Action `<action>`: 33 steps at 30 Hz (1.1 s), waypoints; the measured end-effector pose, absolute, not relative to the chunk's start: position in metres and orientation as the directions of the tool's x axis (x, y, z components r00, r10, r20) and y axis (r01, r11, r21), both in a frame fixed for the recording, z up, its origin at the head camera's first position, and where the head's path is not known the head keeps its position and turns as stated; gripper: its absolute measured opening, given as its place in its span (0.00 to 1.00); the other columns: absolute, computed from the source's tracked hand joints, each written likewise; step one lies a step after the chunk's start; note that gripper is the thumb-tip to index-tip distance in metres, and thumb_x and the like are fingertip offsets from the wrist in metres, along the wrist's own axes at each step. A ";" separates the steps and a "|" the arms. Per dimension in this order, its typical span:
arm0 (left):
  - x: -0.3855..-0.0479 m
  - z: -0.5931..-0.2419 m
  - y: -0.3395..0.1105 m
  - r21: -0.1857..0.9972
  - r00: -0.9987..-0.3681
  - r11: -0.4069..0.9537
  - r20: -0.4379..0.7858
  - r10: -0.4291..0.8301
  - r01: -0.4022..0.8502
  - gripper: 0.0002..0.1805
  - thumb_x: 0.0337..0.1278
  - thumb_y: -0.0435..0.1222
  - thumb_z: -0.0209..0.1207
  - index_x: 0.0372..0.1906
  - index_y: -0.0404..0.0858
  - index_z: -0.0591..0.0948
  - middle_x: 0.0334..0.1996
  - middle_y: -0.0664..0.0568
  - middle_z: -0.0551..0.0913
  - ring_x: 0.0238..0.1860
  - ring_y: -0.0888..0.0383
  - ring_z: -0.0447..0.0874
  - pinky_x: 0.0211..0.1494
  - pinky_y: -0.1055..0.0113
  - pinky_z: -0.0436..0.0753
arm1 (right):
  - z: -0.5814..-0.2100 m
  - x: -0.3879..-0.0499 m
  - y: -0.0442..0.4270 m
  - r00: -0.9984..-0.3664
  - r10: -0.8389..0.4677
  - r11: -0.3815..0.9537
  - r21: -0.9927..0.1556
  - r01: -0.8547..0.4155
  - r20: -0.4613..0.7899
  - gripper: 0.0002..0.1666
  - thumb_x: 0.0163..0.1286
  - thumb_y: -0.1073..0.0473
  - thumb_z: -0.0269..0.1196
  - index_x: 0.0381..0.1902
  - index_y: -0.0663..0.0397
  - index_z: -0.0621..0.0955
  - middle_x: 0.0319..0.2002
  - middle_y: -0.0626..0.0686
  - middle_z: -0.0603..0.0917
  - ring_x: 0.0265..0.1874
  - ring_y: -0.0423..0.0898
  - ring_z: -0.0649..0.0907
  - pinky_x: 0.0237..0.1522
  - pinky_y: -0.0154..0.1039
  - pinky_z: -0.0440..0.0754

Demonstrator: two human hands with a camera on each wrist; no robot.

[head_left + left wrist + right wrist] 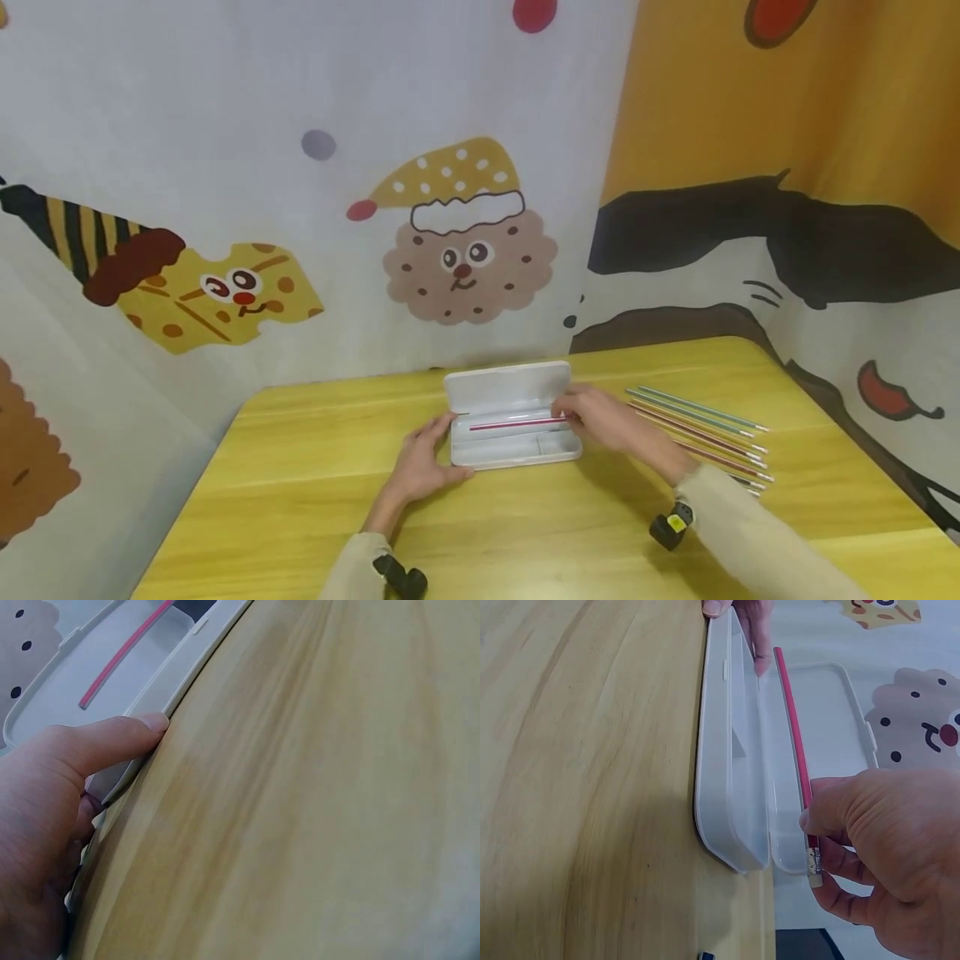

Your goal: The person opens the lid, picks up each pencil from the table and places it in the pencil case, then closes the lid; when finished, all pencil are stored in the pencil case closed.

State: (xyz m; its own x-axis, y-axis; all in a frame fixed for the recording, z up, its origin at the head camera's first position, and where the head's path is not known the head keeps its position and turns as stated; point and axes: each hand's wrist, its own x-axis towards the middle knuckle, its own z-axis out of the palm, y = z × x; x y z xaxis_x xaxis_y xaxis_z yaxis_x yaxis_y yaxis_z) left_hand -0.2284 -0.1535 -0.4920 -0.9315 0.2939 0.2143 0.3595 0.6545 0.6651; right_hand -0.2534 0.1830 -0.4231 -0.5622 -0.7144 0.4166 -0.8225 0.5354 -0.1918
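A white pencil case [495, 452] lies on the table with its lid [508, 388] raised at the back. My left hand [420, 462] holds its left end, the thumb [112, 742] against the front edge and the other fingers round the side. A pink-red pencil [795, 735] is pinched by my right hand [603, 417] near its metal band and white eraser [815, 880]. In the head view the pencil runs lengthwise over the case, its far end pointing left. The right wrist view shows it above the tray, apart from the case wall.
Several pencils [701, 429] lie side by side on the yellow wood-grain table [315, 467], to the right of the case and partly behind my right forearm. A curtain [262, 83] with cartoon figures hangs along the table's back edge.
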 end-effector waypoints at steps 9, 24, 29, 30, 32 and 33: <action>-0.227 -0.494 -0.153 0.675 -0.939 0.655 0.198 0.282 0.339 0.49 0.36 0.49 0.78 0.71 0.45 0.72 0.69 0.42 0.70 0.67 0.28 0.62 0.66 0.31 0.62 | -0.428 -0.257 0.171 -0.585 -0.715 0.555 -0.199 -0.808 0.382 0.15 0.53 0.79 0.64 0.33 0.57 0.85 0.30 0.50 0.80 0.29 0.43 0.78 0.30 0.34 0.80; -0.230 -0.491 -0.153 0.671 -0.935 0.654 0.204 0.290 0.350 0.50 0.37 0.49 0.78 0.72 0.45 0.71 0.69 0.42 0.71 0.67 0.30 0.63 0.68 0.34 0.61 | -0.436 -0.265 0.162 -0.607 -0.717 0.563 -0.227 -0.794 0.344 0.14 0.55 0.78 0.64 0.35 0.59 0.86 0.33 0.52 0.82 0.32 0.45 0.80 0.34 0.36 0.82; -0.230 -0.489 -0.153 0.665 -0.932 0.657 0.198 0.303 0.355 0.50 0.39 0.50 0.77 0.73 0.46 0.70 0.70 0.43 0.70 0.68 0.32 0.63 0.69 0.35 0.58 | -0.437 -0.269 0.161 -0.600 -0.722 0.553 -0.234 -0.800 0.346 0.14 0.55 0.79 0.63 0.35 0.59 0.86 0.32 0.52 0.81 0.32 0.47 0.81 0.35 0.38 0.83; -0.230 -0.489 -0.153 0.664 -0.931 0.657 0.197 0.306 0.357 0.50 0.39 0.50 0.77 0.73 0.46 0.70 0.70 0.43 0.70 0.68 0.33 0.63 0.70 0.35 0.58 | -0.438 -0.269 0.160 -0.598 -0.723 0.550 -0.236 -0.801 0.346 0.14 0.54 0.79 0.63 0.35 0.60 0.86 0.32 0.52 0.81 0.32 0.47 0.81 0.35 0.39 0.83; -0.229 -0.488 -0.153 0.662 -0.930 0.657 0.195 0.312 0.359 0.51 0.39 0.50 0.77 0.73 0.45 0.69 0.70 0.42 0.70 0.69 0.34 0.63 0.70 0.35 0.57 | -0.439 -0.269 0.159 -0.597 -0.725 0.544 -0.245 -0.802 0.345 0.14 0.54 0.79 0.63 0.35 0.60 0.86 0.32 0.52 0.82 0.33 0.48 0.82 0.36 0.39 0.84; -0.229 -0.488 -0.153 0.660 -0.930 0.659 0.192 0.314 0.359 0.51 0.39 0.49 0.77 0.73 0.45 0.69 0.70 0.42 0.70 0.69 0.34 0.63 0.71 0.36 0.57 | -0.439 -0.268 0.158 -0.593 -0.728 0.540 -0.246 -0.805 0.344 0.14 0.54 0.79 0.63 0.35 0.60 0.86 0.32 0.52 0.82 0.33 0.48 0.82 0.36 0.39 0.84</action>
State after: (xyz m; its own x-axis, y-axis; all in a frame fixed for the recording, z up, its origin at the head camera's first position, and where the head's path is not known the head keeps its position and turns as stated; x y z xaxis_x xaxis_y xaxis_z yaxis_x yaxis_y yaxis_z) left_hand -0.2285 -0.1531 -0.4884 -0.9298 0.3140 0.1921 0.3592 0.6594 0.6604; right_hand -0.2685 0.1580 -0.4391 -0.5935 -0.7278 0.3435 -0.8048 0.5403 -0.2456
